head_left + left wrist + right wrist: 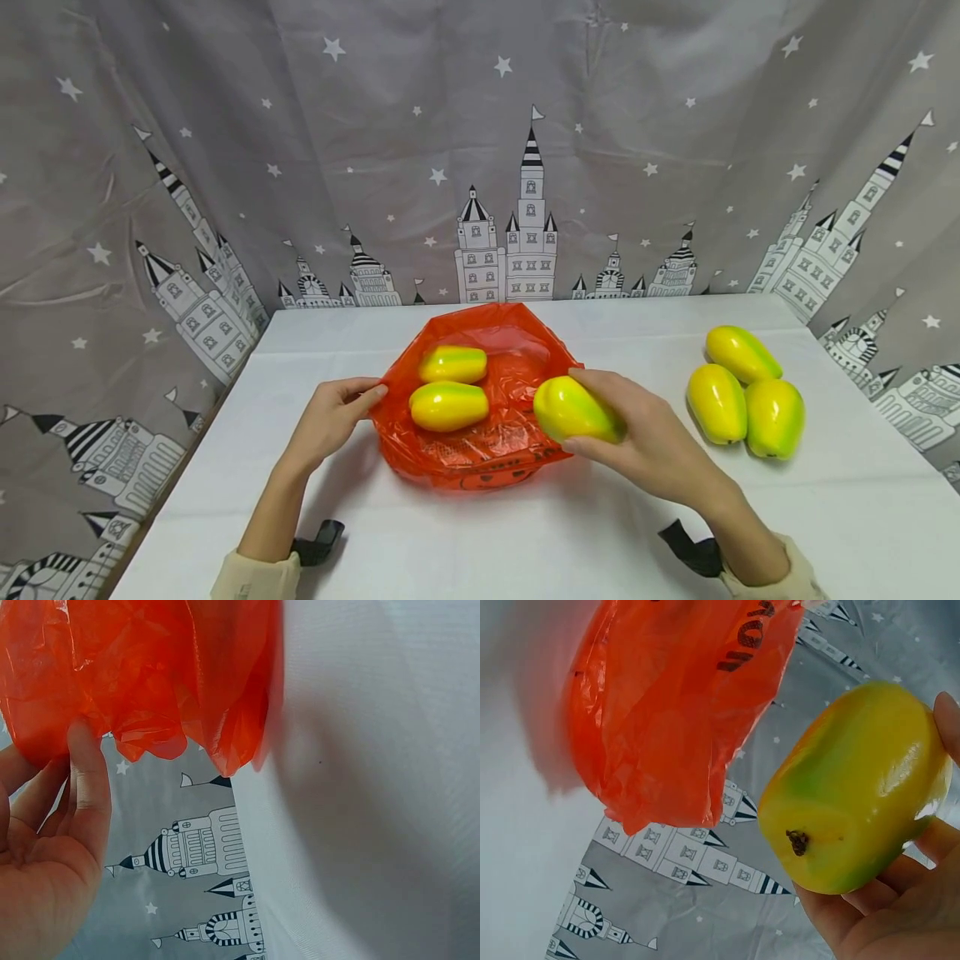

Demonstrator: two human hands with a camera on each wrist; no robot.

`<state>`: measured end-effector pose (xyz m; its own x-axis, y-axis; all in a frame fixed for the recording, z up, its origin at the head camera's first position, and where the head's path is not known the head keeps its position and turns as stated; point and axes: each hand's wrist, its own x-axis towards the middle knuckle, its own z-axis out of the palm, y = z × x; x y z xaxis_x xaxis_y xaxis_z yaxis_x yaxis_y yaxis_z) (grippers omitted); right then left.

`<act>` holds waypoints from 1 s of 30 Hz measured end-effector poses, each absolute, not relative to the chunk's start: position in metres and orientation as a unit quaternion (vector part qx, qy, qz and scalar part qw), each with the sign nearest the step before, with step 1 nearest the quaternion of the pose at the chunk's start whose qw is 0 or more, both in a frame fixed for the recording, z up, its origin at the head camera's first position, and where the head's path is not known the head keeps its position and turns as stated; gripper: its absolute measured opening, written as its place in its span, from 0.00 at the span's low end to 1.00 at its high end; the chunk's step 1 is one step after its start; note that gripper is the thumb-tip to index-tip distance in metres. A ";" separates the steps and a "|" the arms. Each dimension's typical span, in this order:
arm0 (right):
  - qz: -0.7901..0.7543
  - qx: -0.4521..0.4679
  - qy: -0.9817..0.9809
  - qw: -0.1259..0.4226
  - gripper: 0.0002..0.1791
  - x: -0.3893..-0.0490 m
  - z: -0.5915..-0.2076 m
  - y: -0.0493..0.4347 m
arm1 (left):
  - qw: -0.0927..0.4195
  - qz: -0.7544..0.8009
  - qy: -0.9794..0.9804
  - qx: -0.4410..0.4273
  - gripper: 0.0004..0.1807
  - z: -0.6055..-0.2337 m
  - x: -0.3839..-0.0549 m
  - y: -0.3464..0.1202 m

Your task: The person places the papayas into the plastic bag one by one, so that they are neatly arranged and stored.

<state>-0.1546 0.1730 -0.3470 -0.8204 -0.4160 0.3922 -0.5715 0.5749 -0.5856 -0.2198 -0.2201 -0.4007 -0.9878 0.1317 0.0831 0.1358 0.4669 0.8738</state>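
Note:
A red plastic bag (pixel 480 454) sits on the table with its mouth spread wide, and two yellow-green mangoes (pixel 450 407) lie inside it. My left hand (pixel 330 417) pinches the bag's left rim between thumb and fingers; the left wrist view shows the thin red film (pixel 135 675) at the fingertips. In my right hand (pixel 645 433) is another mango (pixel 573 408), gripped over the right side of the bag's mouth. Its dark stem end shows in the right wrist view, where the mango (pixel 855 787) is beside the bag (pixel 675 712), which bears black print.
Three more mangoes (pixel 716 404) lie grouped on the right of the white table (pixel 600 533). A grey curtain (pixel 375 108) with printed castles and stars hangs behind the table and along its sides. Each wrist wears a black strap (pixel 318 542).

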 end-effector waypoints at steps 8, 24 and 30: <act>0.374 0.289 -0.876 0.100 0.36 -0.158 -0.346 0.161 | 0.000 -0.508 -0.858 -0.078 0.20 -0.401 -0.220 -0.220; 0.392 0.315 -0.861 0.070 0.39 -0.166 -0.342 0.129 | -0.002 -0.504 -0.860 -0.073 0.20 -0.400 -0.218 -0.218; 0.407 0.313 -0.856 0.056 0.36 -0.170 -0.343 0.116 | -0.005 -0.504 -0.861 -0.071 0.21 -0.402 -0.219 -0.219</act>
